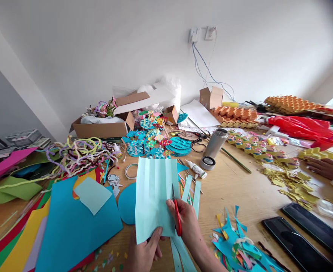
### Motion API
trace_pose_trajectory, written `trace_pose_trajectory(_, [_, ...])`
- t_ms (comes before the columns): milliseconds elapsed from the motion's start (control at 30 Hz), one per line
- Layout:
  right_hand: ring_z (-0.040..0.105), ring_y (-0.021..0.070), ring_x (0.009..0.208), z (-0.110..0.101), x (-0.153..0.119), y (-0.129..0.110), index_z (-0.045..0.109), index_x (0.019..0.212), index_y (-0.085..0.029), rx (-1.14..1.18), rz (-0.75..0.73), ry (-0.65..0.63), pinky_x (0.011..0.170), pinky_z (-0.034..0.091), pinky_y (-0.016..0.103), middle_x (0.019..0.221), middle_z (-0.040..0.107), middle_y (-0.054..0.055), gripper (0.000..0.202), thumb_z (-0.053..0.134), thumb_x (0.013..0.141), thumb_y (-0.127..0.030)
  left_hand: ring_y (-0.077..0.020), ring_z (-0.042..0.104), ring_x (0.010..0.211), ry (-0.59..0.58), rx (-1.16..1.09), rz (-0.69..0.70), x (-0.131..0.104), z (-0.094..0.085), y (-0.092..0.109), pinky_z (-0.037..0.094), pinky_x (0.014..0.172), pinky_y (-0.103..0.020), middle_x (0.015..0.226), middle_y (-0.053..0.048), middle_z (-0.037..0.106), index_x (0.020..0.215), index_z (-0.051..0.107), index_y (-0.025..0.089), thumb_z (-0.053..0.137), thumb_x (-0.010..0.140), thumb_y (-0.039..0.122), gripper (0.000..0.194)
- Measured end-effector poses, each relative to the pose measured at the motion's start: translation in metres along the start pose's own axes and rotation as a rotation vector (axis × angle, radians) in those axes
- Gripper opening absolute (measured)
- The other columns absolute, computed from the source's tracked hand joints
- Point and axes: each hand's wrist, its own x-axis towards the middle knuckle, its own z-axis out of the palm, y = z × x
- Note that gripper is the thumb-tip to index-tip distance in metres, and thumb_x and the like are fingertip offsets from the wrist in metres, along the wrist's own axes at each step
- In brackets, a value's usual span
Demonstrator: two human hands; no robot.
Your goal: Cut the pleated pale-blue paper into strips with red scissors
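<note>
My left hand pinches the lower edge of a pale aqua sheet of paper with lengthwise fold lines. My right hand is closed on red-handled scissors, whose dark blades lie at the sheet's right side. Below the right hand hang narrow aqua strips, and more cut strips lie on the table to the right. Behind the sheet's left edge is a blue paper circle. A glue bottle lies just beyond the strips.
Left, a large blue sheet tops coloured paper. Fuzzy craft stems and a cardboard box sit behind. A steel flask stands right of centre. Two phones and blue scraps lie right. Another person's hand is at far right.
</note>
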Motion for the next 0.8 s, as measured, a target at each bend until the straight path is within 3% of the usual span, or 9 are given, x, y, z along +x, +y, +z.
trace_pose_trajectory(500, [0.025,0.0086,0.048,0.0009,0.0037,0.0041,0.032,0.05,-0.02,0.001,-0.028,0.06,0.041,0.022,0.02,0.048,0.028,-0.006,0.045,0.048,0.075,-0.054,-0.0111,0.043,0.032,0.0,0.056,0.004,-0.0021,0.0005,0.002,0.037,0.038,-0.022,0.032,0.001,0.048,0.051,0.064,0.017,0.058,0.055,0.066,0.05])
trace_pose_trajectory(800, [0.025,0.0094,0.05,0.0011,0.0037,0.0048,0.031,0.051,-0.02,-0.01,0.011,0.034,0.043,0.021,0.02,0.05,0.028,-0.006,0.047,0.046,0.075,-0.058,-0.0109,0.042,0.032,-0.003,0.054,0.031,-0.0023,0.0009,0.0018,0.036,0.036,-0.022,0.033,0.0,0.047,0.052,0.062,0.016,0.056,0.057,0.066,0.05])
